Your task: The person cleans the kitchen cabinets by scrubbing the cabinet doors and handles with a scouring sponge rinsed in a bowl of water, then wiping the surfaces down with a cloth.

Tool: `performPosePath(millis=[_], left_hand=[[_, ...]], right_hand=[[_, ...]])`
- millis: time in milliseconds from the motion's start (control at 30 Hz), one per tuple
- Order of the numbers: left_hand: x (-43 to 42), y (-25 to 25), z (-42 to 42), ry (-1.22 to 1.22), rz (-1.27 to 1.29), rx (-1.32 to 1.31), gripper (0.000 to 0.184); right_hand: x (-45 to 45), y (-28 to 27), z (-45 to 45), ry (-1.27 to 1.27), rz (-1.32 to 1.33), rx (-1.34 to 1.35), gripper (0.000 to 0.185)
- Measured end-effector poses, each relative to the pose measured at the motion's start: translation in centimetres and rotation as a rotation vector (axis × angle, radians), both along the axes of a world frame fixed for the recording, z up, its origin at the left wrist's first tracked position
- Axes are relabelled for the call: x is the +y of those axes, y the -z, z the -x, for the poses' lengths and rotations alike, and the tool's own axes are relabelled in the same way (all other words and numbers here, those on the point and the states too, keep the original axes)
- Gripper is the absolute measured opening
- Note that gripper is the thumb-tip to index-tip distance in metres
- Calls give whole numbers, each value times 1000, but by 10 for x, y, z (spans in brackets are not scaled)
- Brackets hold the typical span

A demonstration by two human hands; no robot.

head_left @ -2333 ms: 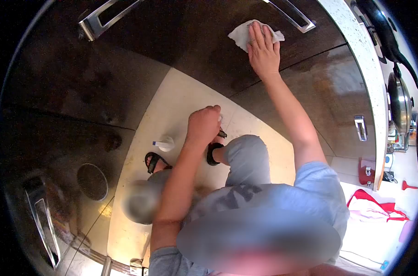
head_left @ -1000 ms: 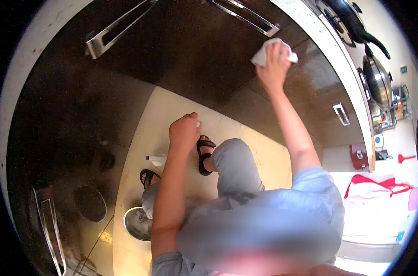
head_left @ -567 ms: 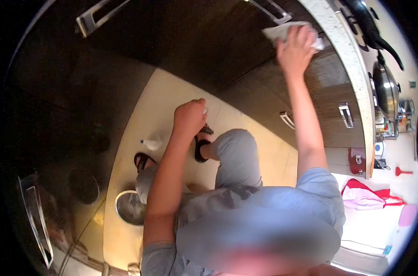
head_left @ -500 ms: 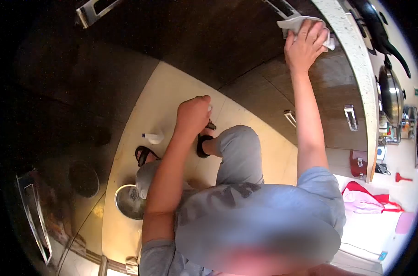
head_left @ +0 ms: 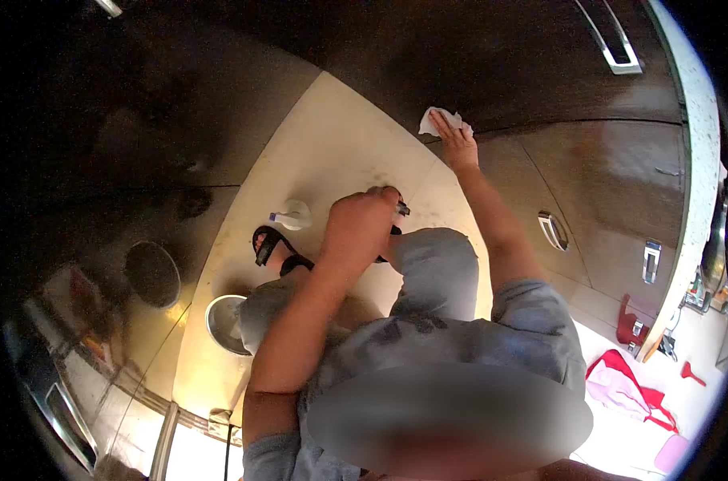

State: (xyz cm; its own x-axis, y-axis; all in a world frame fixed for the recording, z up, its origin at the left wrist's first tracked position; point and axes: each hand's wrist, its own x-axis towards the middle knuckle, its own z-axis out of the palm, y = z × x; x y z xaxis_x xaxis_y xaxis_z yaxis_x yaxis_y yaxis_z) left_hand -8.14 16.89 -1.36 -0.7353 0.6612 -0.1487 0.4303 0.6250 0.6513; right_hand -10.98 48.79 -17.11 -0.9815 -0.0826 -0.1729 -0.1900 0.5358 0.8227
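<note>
Pressed by my right hand (head_left: 457, 144), a crumpled white cloth (head_left: 437, 122) lies against the dark cabinet front near its lower edge. The fingers of that hand reach over the cloth, and part of it sticks out to their left. My left hand (head_left: 364, 226) is a closed fist above the floor, in front of my bent knee; whatever it holds is hidden. To the left of this fist, a whitish spray bottle (head_left: 294, 215) with a blue tip is on the floor near my sandalled foot.
A round metal bowl (head_left: 226, 325) is on the beige floor (head_left: 316, 144) by my left leg. Dark cabinets with metal handles (head_left: 625, 64) curve around me. A pale countertop edge (head_left: 700, 184) runs down the right, with a red and pink cloth (head_left: 620, 386) beyond it.
My right hand and the cloth have moved down and left, from near the upper handle and countertop to the cabinet's lower edge. My left hand remains closed. The view has shifted.
</note>
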Motion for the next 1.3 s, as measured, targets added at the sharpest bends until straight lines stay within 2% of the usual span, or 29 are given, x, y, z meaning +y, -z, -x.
performPosePath(millis=[67, 167, 233, 300, 333, 400, 467, 533, 567, 633, 700, 733, 767, 833, 900, 933, 1000, 1033, 1067, 1100, 1133, 1200, 1233, 1300], left_hand=[[0, 0, -5, -12, -27, 27, 19], [4, -2, -22, 31, -63, 47, 19], [0, -16, -38, 134, -17, -23, 21], [-2, -31, -45, 231, 16, -55, 23], [-2, -36, -47, 275, 31, -75, 24], [-2, -37, -48, 200, -10, 18, 27], [-4, -39, -45, 147, -17, 107, 29], [-10, -45, -38, 111, 8, 191, 32], [-15, -48, -35, 105, 20, 196, 31], [-27, -56, -35, 92, 43, 199, 27], [-42, -65, -40, 145, 41, 146, 30], [-47, -66, -40, 168, 40, 123, 32], [-47, -67, -40, 165, 7, 119, 35], [-48, -67, -42, 155, -59, 110, 42], [-46, -66, -42, 149, -120, 62, 42], [-45, -65, -42, 143, -147, 41, 43], [-45, -66, -40, 111, -137, 22, 42], [-45, -65, -39, 100, -133, 12, 41], [-46, -63, -39, 101, -119, -12, 41], [-49, -59, -39, 103, -103, -34, 40], [-51, -56, -38, 107, -84, -53, 40], [-55, -59, -32, 179, 46, -83, 40], [-58, -60, -29, 216, 112, -100, 40], [-66, -57, -31, 172, -12, -138, 43]], right_hand=[[2, 15, 5, -97, -10, 66, 73], [-22, -31, 40, -358, -143, 100, 70], [-60, -78, 89, -372, -1, 284, 68], [-95, -107, 136, -396, 205, 465, 75], [-105, -99, 150, -381, 186, 459, 73], [-118, -83, 170, -342, 143, 442, 68], [-90, -3, 156, -293, 425, 146, 68], [-56, 56, 111, -321, 207, -24, 68], [-40, 66, 78, -374, -153, -48, 68], [-10, 72, 31, -260, -148, -205, 68], [27, 86, 11, -423, -292, 266, 67], [12, 54, 20, -346, -146, 221, 67], [-16, -6, 41, -272, -1, 174, 66], [-69, -88, 88, -178, 244, 390, 64], [-106, -119, 135, -238, 465, 726, 61], [-130, -120, 151, -173, 717, 701, 57], [-141, -91, 182, -289, 628, 755, 50], [-145, -60, 196, -278, 544, 766, 63], [-150, -35, 197, -211, 335, 580, 64], [-146, 7, 199, -181, 334, 366, 69], [-138, 56, 195, -212, 265, 301, 72], [-114, 113, 168, -371, -6, 166, 70], [-107, 123, 148, -315, 212, 156, 69], [-78, 136, 104, -204, 287, 54, 66]])
